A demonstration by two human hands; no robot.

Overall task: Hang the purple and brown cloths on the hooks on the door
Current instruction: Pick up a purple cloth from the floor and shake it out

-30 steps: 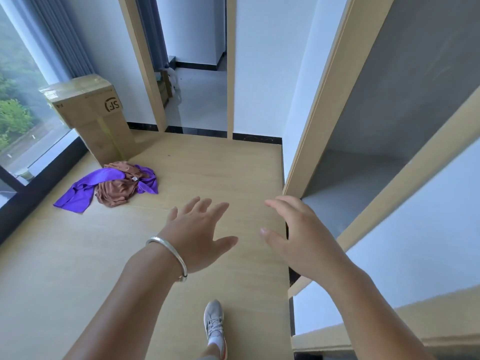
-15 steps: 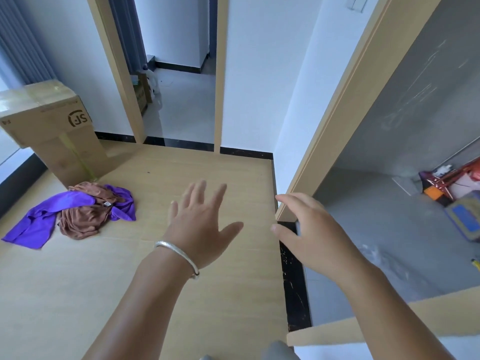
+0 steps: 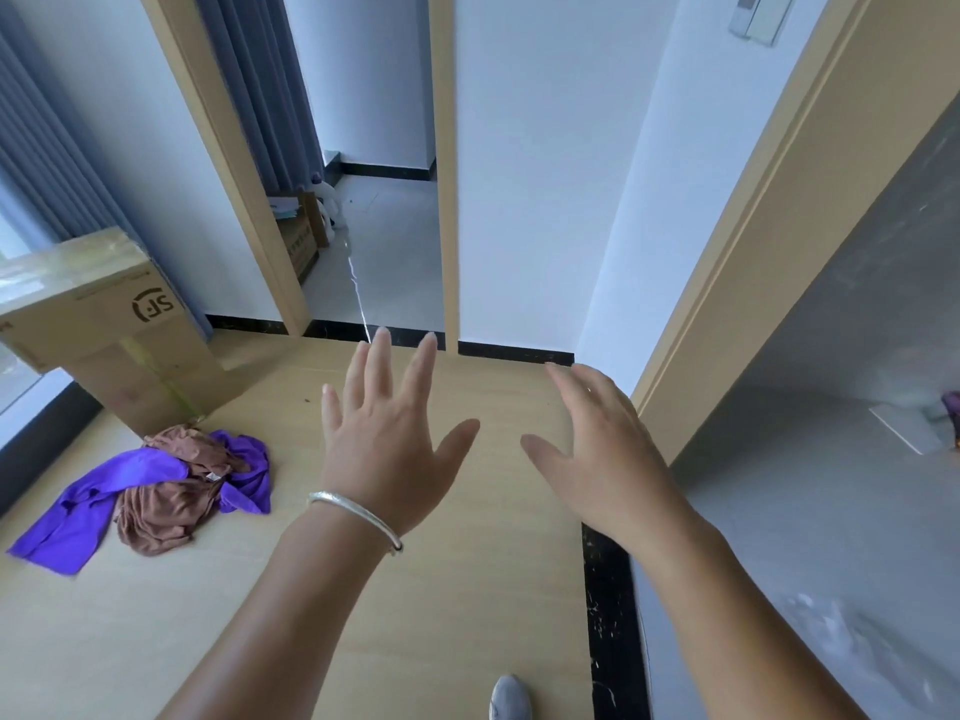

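Note:
A purple cloth (image 3: 78, 517) and a brown cloth (image 3: 166, 506) lie crumpled together on the wooden floor at the left, the brown one bunched on top of the purple. My left hand (image 3: 387, 433), with a silver bangle on its wrist, is held out over the floor with its fingers spread, well right of the cloths. My right hand (image 3: 605, 454) is stretched out beside it, fingers apart and holding nothing. No door with hooks is in view.
A cardboard box (image 3: 104, 324) stands just behind the cloths by the window and grey curtain. A doorway (image 3: 374, 241) opens ahead into a tiled room. On the right a wooden door frame (image 3: 727, 283) leads to a grey floor. My shoe (image 3: 509, 698) shows at the bottom.
The view has moved forward and turned; the cloths and box now sit closer. Both hands have risen and stay spread. The open door leaf seen at the right earlier is out of view.

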